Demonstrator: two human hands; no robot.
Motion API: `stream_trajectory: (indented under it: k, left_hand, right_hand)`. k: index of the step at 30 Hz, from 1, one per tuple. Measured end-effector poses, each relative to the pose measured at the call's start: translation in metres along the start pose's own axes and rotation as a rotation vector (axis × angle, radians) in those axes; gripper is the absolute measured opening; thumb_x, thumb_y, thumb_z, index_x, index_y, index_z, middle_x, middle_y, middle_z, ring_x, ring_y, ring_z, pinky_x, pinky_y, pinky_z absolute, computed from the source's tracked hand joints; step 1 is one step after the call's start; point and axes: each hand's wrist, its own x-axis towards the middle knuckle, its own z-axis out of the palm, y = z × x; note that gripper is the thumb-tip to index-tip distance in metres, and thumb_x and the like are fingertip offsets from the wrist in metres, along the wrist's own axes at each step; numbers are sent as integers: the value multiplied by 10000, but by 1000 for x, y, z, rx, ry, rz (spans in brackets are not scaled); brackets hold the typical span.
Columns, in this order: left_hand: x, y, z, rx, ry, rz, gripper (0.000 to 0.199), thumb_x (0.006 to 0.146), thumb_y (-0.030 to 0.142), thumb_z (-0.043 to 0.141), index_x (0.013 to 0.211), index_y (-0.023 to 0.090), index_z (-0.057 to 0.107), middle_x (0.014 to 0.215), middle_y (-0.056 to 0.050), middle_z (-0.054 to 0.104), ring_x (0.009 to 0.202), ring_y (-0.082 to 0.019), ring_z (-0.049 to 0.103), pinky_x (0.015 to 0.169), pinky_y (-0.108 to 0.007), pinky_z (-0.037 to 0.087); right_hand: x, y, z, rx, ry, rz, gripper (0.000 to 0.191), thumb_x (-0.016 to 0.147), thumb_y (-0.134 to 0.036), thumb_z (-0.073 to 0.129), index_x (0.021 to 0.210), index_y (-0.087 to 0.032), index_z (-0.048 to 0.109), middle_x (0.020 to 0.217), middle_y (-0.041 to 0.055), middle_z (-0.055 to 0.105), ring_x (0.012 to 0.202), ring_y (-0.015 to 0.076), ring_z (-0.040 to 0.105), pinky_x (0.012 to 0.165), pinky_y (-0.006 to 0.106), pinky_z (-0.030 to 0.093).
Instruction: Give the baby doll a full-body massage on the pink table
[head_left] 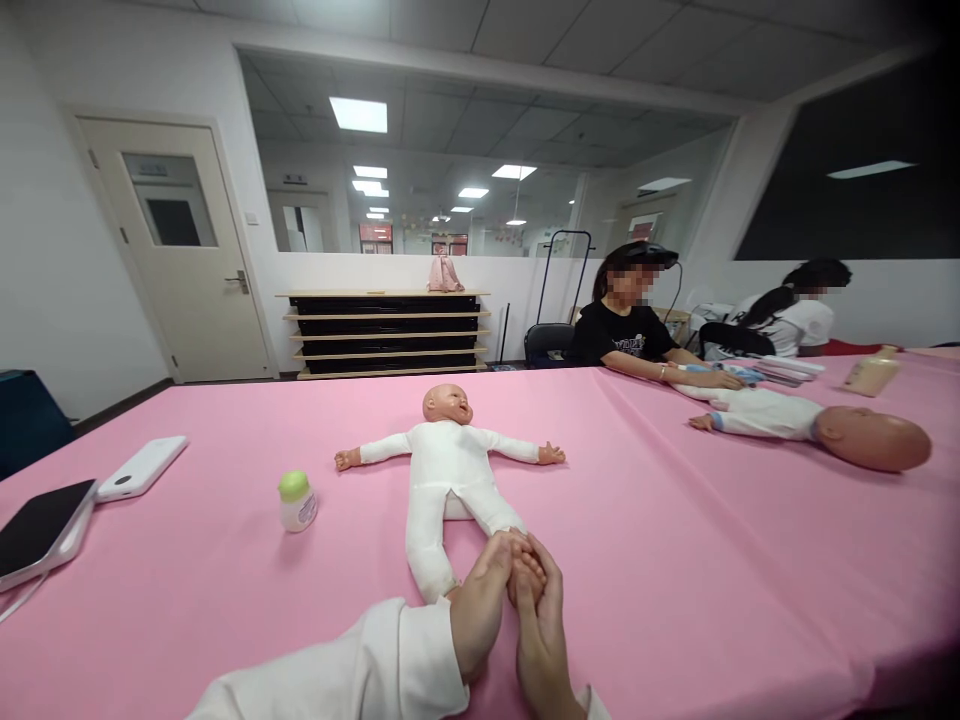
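Note:
A baby doll (450, 460) with a white cloth body lies on its back on the pink-covered table (660, 600), arms spread and head away from me. Both my hands are wrapped round one of its feet (530, 568), the one on the right. My left hand (484, 595) closes on the foot from the left side. From the right, my right hand (544, 620) cups it, thumb against the sole. The toes show between my hands. The doll's other foot is mostly hidden behind my left wrist.
A small jar with a green lid (298, 502) stands left of the doll. Farther left lie a white power bank (142, 468) and a black-topped device (45, 530). At the right, a person (630, 320) touches another doll (780, 415), near a lotion bottle (874, 372).

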Motion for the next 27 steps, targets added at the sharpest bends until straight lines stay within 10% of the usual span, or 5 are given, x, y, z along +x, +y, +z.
stream_trajectory:
  k: [8, 18, 27]
  left_hand:
    - [4, 3, -5, 148, -116, 2, 594, 642, 137, 661, 1218, 206, 532, 1319, -65, 486, 1286, -236, 352, 1098, -407, 220]
    - [7, -2, -2, -2, 58, -112, 298, 688, 367, 690, 832, 107, 660, 745, -49, 656, 719, -158, 606, 728, -291, 460]
    - [4, 0, -2, -36, 12, -113, 363, 738, 333, 626, 1062, 169, 633, 1121, -77, 618, 1132, -217, 501, 998, -346, 344]
  right_hand:
    - [26, -24, -10, 186, -19, 195, 520, 762, -541, 556, 1162, -211, 512, 1205, 105, 560, 1096, 238, 554, 895, 365, 484]
    - [7, -6, -22, 71, -321, -11, 651, 880, -391, 465, 1424, -323, 115, 1467, 54, 279, 1340, 177, 271, 1089, 424, 266]
    - [34, -12, -28, 12, -285, -9, 378, 825, -503, 502, 1077, -239, 602, 1122, 85, 617, 1074, 225, 555, 922, 361, 462]
